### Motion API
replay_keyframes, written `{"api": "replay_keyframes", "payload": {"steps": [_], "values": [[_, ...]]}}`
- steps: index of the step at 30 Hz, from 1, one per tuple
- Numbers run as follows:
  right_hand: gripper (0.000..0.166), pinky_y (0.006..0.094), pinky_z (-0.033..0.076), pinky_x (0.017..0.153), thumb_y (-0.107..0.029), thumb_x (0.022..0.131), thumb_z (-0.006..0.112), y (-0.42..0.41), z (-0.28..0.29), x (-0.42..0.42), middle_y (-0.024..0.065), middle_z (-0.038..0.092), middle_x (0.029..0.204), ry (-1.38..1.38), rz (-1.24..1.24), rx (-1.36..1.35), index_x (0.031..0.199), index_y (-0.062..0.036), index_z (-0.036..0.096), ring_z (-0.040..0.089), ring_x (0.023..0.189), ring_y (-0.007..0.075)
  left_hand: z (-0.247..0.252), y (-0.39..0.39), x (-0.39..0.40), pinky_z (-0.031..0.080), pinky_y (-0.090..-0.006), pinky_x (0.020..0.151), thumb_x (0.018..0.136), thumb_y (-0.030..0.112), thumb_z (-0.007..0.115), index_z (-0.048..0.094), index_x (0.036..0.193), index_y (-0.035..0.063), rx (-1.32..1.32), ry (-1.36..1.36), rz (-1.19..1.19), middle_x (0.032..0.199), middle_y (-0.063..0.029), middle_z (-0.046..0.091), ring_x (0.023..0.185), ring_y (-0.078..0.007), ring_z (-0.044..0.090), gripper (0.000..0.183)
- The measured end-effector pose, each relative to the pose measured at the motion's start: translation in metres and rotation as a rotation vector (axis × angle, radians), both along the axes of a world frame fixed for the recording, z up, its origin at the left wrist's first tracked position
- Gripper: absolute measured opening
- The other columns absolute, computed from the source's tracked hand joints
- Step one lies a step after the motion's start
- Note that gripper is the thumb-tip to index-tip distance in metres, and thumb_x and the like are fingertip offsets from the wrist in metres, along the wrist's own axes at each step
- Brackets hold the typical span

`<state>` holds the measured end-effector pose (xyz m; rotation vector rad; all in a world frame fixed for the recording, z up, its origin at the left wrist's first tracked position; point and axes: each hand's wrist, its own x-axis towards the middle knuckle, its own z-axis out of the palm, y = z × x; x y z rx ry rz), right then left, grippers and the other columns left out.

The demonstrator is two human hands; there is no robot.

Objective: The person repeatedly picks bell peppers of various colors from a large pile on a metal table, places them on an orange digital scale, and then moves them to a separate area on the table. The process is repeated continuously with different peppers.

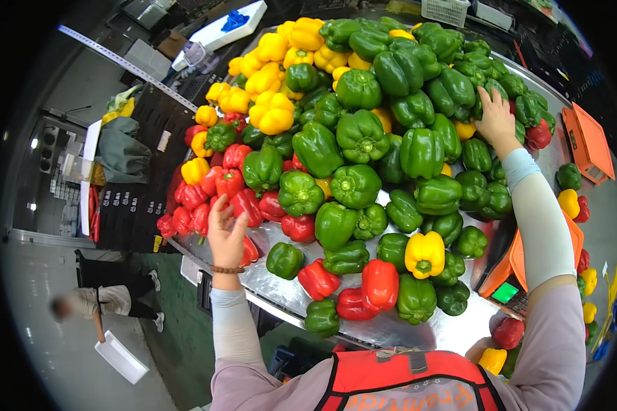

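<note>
A large heap of green bell peppers, yellow bell peppers and red bell peppers covers a shiny metal table. My left hand is raised at the left edge of the heap beside the red peppers, palm up, fingers apart, holding nothing; a beaded bracelet is on that wrist. My right hand reaches to the far right of the heap and rests its fingers against green peppers. Its fingertips are partly hidden among them, so a grip cannot be made out.
Right of the heap stand an orange scale with a lit display and an orange tray. Loose peppers lie along the right side. At lower left a person carries a white tray. Black crates stand left.
</note>
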<state>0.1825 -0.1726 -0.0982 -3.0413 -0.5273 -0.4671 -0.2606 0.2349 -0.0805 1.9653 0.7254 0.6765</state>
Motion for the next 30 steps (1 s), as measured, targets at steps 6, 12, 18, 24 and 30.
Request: {"api": "replay_keyframes", "payload": {"steps": [6,12,18,24,30], "values": [[0.072,0.0441,0.049,0.089,-0.041,0.075,0.076,-0.063,0.013,0.013,0.0138,0.053,0.127,0.344,-0.055,0.998,0.134,-0.0121,0.047,0.056,0.112,0.0289,-0.007,-0.022,0.040,0.048,-0.0320,0.093,0.088,0.005,0.066,0.048,0.134,0.0017,-0.041,-0.096,-0.110,0.124,-0.0115,0.057,0.112,-0.0205,0.056,0.049],[0.071,0.0452,0.047,0.099,-0.047,0.088,0.065,-0.156,0.061,-0.115,0.0132,0.045,0.142,0.867,0.286,2.279,0.141,-0.0069,0.039,0.050,0.125,0.0294,0.040,-0.169,0.152,0.049,-0.0292,0.086,0.088,0.003,0.063,0.047,0.133,0.0009,-0.291,-0.231,-0.692,0.129,-0.0099,0.055,0.109,-0.0188,0.058,0.048],[0.097,0.0376,0.036,0.108,-0.036,0.071,0.083,-0.134,0.040,-0.232,0.0126,0.043,0.141,0.826,0.418,1.935,0.146,-0.0052,0.029,0.044,0.130,0.0237,0.039,-0.322,0.183,0.044,-0.0355,0.098,0.084,0.030,0.074,0.005,0.153,0.0160,-1.095,-0.044,-1.247,0.149,-0.0141,0.031,0.126,-0.0251,0.047,0.098],[0.083,0.0428,0.029,0.110,-0.041,0.080,0.074,-0.148,0.049,-0.214,0.0108,0.044,0.141,0.797,0.557,1.360,0.145,-0.0050,0.036,0.038,0.134,0.0237,0.025,-0.325,0.174,0.040,-0.0416,0.105,0.074,0.010,0.080,0.019,0.149,0.0097,-1.241,-0.174,-1.027,0.137,-0.0129,0.046,0.126,-0.0261,0.048,0.097],[0.060,0.0412,0.047,0.092,-0.037,0.076,0.075,-0.081,0.001,-0.088,0.0196,0.060,0.115,0.212,0.408,0.591,0.120,0.0002,0.058,0.056,0.109,0.0371,0.022,-0.281,0.149,0.044,-0.0386,0.103,0.062,0.008,0.087,0.029,0.143,0.0062,-0.604,-0.118,-0.935,0.136,-0.0155,0.045,0.125,-0.0259,0.048,0.100]]}}
